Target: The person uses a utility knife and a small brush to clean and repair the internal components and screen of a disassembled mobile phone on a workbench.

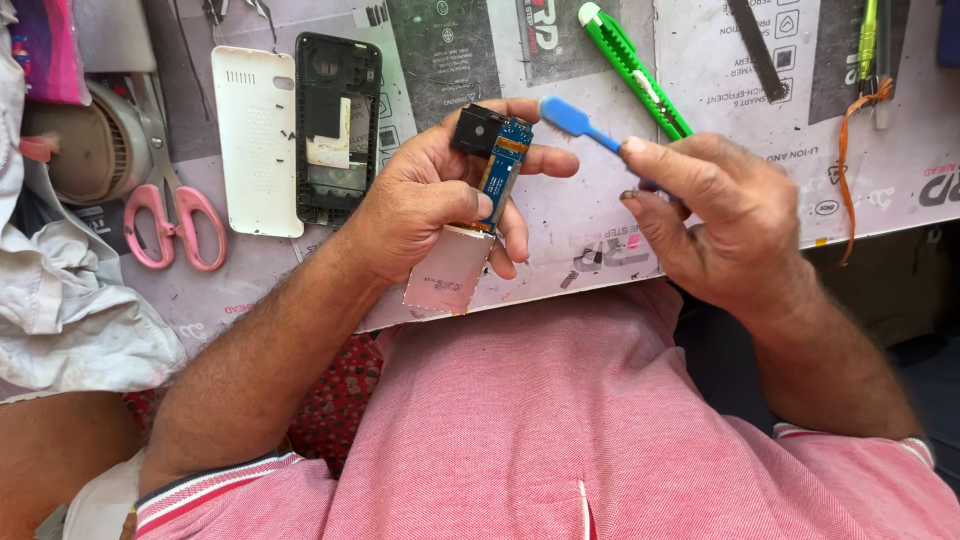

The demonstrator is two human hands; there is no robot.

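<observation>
Right, the left hand [430, 200] is curled around a blue phone circuit board [503, 165], thumb pressed along its edge and fingers wrapped behind it, so it is gripped edge-up above the front edge of the workbench. A black component [475, 128] sits at the board's top end, and a pale, pinkish display panel [450, 272] hangs from its lower end, tilted down toward the pink shirt [560, 430]. Over on the other side, the right hand [710, 215] is closed loosely on a blue plastic pry tool [575, 122], pinching the handle between thumb and fingers, with the flat blue tip just beside the top of the board; whether it touches the board, I cannot tell. Behind the hands, on the printed bench mat [700, 70], a green utility knife [632, 65] lies diagonally, very near the tool's tip. To the left, a white phone back cover [255, 140] lies flat, with a black phone frame [338, 125] touching its side. Further left, pink-handled scissors [170, 205] rest on the mat beside a crumpled white cloth [70, 300].
</observation>
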